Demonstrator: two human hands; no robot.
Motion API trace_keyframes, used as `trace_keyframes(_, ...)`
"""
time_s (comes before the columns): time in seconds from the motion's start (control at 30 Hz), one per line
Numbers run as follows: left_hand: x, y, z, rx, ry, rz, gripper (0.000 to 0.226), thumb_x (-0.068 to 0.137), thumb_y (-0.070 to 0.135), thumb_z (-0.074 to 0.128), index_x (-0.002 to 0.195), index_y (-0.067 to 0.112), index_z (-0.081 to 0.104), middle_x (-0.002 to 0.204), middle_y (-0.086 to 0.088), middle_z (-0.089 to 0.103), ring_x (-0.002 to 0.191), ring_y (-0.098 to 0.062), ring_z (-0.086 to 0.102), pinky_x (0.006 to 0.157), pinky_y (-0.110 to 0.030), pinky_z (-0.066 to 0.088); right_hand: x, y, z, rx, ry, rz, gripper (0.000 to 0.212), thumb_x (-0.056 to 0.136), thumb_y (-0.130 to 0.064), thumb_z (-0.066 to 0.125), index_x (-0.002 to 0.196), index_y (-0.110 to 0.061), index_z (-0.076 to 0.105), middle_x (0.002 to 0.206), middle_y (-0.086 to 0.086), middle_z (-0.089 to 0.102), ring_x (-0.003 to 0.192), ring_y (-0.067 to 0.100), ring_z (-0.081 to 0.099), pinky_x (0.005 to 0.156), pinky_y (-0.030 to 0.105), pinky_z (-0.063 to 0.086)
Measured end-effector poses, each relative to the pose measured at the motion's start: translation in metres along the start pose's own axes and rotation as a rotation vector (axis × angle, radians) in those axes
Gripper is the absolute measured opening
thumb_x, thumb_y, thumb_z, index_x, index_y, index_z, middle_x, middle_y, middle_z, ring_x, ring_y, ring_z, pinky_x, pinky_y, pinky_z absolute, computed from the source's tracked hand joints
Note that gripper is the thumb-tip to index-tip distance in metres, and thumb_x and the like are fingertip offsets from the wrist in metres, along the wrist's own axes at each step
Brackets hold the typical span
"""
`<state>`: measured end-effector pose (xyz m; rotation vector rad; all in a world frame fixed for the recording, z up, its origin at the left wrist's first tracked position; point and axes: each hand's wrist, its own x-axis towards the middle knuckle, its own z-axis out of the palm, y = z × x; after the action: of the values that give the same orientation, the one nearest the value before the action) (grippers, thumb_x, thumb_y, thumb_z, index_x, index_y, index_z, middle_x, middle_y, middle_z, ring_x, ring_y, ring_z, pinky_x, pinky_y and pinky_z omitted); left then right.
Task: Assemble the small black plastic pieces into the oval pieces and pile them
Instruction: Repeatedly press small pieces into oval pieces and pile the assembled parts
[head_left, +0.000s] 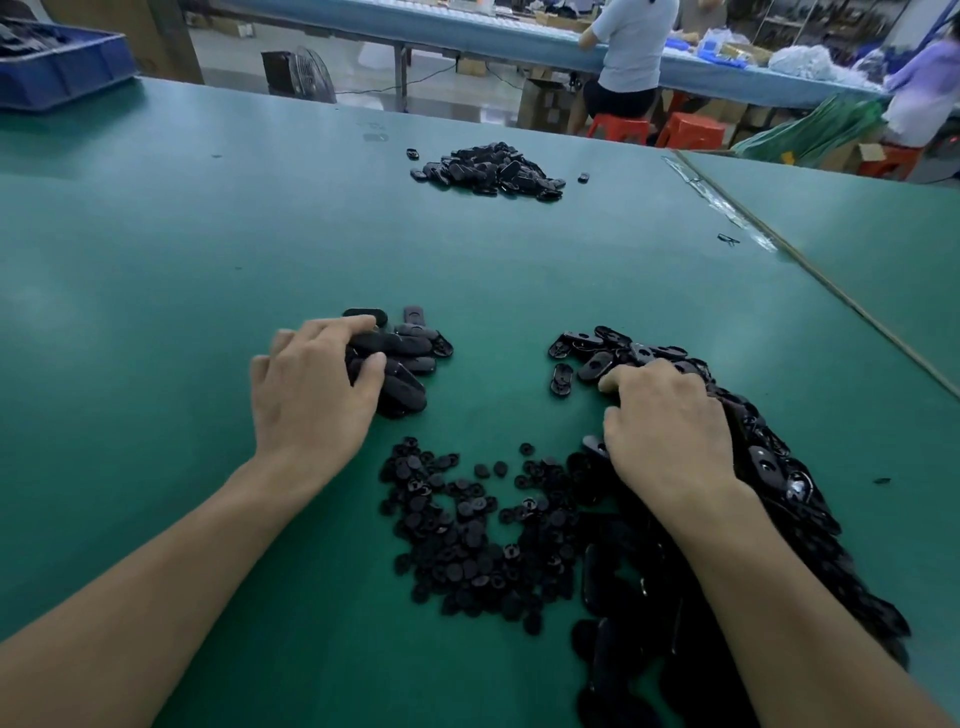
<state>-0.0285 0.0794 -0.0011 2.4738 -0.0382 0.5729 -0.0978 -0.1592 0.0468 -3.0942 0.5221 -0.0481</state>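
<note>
Left hand (311, 384) had fingers clamped round small cluster of black oval plastic pieces (402, 364) at 10 o'clock, probably gathering them for piling. Right hand (665, 431) dug into loose oval heap (769, 467) at 4 o'clock (fingertips hidden, grip unclear). Small round black plastic pieces (467, 530) lay at 6 o'clock, within easy reach. Far pile (488, 169) sat at 12 o'clock, seemingly finished.

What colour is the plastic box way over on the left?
Blue. The rectangular plastic box shows best in the head view, top left.

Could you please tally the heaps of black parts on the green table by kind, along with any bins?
Heaps of oval pieces: 3 (far heap, near left heap, near right heap)
Spread of small round pieces: 1
Blue bin: 1
Total: 5
</note>
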Motion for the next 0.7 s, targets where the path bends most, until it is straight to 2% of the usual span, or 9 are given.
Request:
trace_keyframes(0.07, 0.000, -0.002, 0.001, 0.004, -0.019, -0.025, 0.037, 0.096, 0.033, 0.061, 0.132, 0.026, 0.062, 0.122, -0.005, 0.069, 0.118, -0.030, 0.052, 0.099, -0.043, 0.034, 0.001, 0.001, 0.002, 0.023, 0.037, -0.003, 0.035, 0.094, -0.025, 0.062, 0.128, -0.024, 0.061, 0.123, 0.008, 0.057, 0.115, 0.033, 0.053, 0.093, 0.042, 0.045)
trace_keyframes(0.27, 0.001, -0.006, 0.005, 0.063, -0.051, 0.012, 0.035, 0.097, 0.038, 0.059, 0.129, 0.026, 0.066, 0.134, 0.002, 0.060, 0.121, -0.029, 0.046, 0.096, -0.040, 0.032, 0.001, 0.000, 0.006, 0.104, 0.099, -0.018, 0.037, 0.091, -0.017, 0.066, 0.127, -0.024, 0.065, 0.122, 0.007, 0.064, 0.112, 0.032, 0.058, 0.092, 0.042, 0.048)
trace_keyframes(0.43, -0.006, 0.002, 0.001, -0.011, 0.086, 0.145, 0.012, 0.094, 0.031, 0.065, 0.104, 0.030, 0.072, 0.114, 0.007, 0.064, 0.108, -0.024, 0.050, 0.086, -0.029, 0.026, 0.002, 0.000, 0.002, 0.185, 0.191, -0.005, 0.040, 0.092, -0.002, 0.055, 0.120, -0.027, 0.071, 0.112, 0.004, 0.072, 0.105, 0.031, 0.062, 0.082, 0.038, 0.049)
trace_keyframes(0.5, -0.012, 0.015, -0.001, -0.118, 0.119, 0.253, 0.009, 0.093, 0.030, 0.066, 0.097, 0.026, 0.073, 0.104, 0.009, 0.065, 0.101, -0.019, 0.052, 0.086, -0.029, 0.036, 0.000, 0.000, -0.002, 0.250, 0.255, -0.003, 0.036, 0.095, -0.006, 0.056, 0.116, -0.030, 0.072, 0.105, 0.004, 0.073, 0.100, 0.031, 0.063, 0.081, 0.038, 0.049)
trace_keyframes(0.57, -0.019, 0.030, -0.004, -0.343, 0.044, 0.303, 0.013, 0.091, 0.035, 0.063, 0.094, 0.027, 0.072, 0.091, 0.017, 0.065, 0.087, -0.007, 0.055, 0.078, -0.022, 0.047, -0.003, 0.000, -0.005, 0.340, 0.319, -0.043, 0.027, 0.097, -0.014, 0.060, 0.116, -0.030, 0.071, 0.103, 0.004, 0.074, 0.101, 0.029, 0.065, 0.085, 0.040, 0.054)
trace_keyframes(0.63, -0.026, 0.043, -0.006, -0.595, -0.112, 0.227, 0.016, 0.090, 0.045, 0.060, 0.093, 0.032, 0.068, 0.077, 0.018, 0.066, 0.070, -0.001, 0.058, 0.063, -0.008, 0.042, -0.010, -0.005, -0.008, 0.544, 0.374, -0.136, 0.021, 0.095, -0.017, 0.066, 0.114, -0.024, 0.073, 0.100, -0.001, 0.075, 0.098, 0.021, 0.068, 0.085, 0.042, 0.057)
trace_keyframes(0.7, -0.033, 0.047, -0.004, -0.697, -0.225, 0.170, 0.027, 0.087, 0.055, 0.056, 0.097, 0.033, 0.069, 0.071, 0.012, 0.068, 0.059, -0.002, 0.058, 0.056, -0.008, 0.040, -0.021, -0.014, -0.010, 0.702, 0.438, -0.232, 0.015, 0.091, -0.017, 0.072, 0.106, -0.019, 0.074, 0.093, -0.007, 0.074, 0.087, 0.008, 0.069, 0.082, 0.030, 0.058)
